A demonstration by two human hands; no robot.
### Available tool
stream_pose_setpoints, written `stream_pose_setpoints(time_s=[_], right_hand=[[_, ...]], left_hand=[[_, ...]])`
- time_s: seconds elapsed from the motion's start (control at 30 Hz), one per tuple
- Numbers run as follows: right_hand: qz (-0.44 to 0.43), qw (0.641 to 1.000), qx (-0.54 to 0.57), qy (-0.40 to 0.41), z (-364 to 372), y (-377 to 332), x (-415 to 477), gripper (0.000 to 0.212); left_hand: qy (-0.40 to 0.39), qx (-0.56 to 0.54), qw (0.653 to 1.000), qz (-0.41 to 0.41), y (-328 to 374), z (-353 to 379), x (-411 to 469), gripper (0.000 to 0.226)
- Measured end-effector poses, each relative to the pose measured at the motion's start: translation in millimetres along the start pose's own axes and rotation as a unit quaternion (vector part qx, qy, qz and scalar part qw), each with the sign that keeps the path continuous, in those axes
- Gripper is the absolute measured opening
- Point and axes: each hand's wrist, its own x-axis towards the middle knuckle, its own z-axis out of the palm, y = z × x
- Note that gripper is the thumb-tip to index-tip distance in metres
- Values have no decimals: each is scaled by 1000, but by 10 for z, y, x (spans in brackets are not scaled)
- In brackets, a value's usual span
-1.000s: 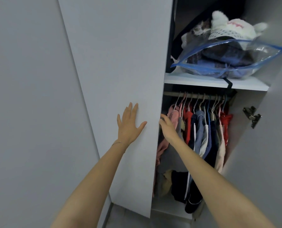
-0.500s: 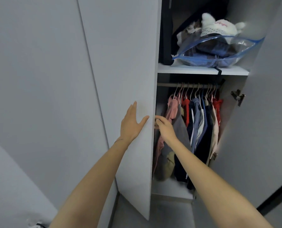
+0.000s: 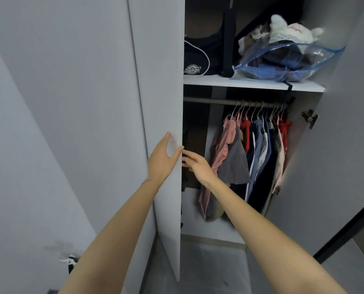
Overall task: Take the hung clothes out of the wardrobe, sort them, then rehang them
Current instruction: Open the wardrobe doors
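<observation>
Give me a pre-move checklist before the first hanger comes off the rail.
1. Left door out of the way: ok, the left hand lies flat on its edge and the hung clothes show past it.
2. Right door open: ok.
3. Hands free: ok, the right hand is open too, holding nothing.
4. Clothes on the rail: ok, all on hangers, bunched at its right end.
5. Grip on a hanger: not ok, neither hand is up at the hooks.
6. Spot to lay clothes for sorting: cannot tell, none in view.
</observation>
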Motion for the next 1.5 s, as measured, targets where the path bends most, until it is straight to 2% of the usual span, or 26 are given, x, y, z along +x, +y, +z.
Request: stream_pose_setpoints(time_s=[0.13, 0.23, 0.3, 0.5, 0.67, 0.9, 1.03, 1.2, 1.37, 1.5], right_hand=[[15, 998, -8, -60, 88, -47, -48, 45], [13, 994, -26, -101, 171, -54, -78, 59], [-1, 991, -75, -113, 215, -35, -89, 58], [-28, 973, -216, -70, 171, 196, -145, 57], [-70, 909, -410, -36, 34, 204, -164, 61], [-53, 879, -475, -6, -87, 160, -203, 63], [-42, 879, -475, -13, -116, 161, -202, 64], [-42, 876, -480, -15, -101, 155, -168, 65], [-39, 875, -482, -10, -122, 147, -79, 65], [-25, 874, -485, 5, -157, 185, 6, 65]], left_hand=[[41, -27, 999, -21, -36, -64, -21, 65], [64, 12, 998, -6, -77, -137, -86, 60], [65, 37, 997, -1, -117, -198, -117, 58], [119, 42, 992, -12, -167, -361, -258, 35], [175, 29, 981, -72, -372, -572, -301, 30], [235, 13, 965, -120, -526, -915, -317, 20], [232, 1, 966, -112, -600, -968, -371, 22], [226, 21, 964, -141, -640, -925, -456, 60], [238, 88, 962, -100, -657, -806, -476, 66], [233, 194, 953, -9, -693, -637, -405, 60]])
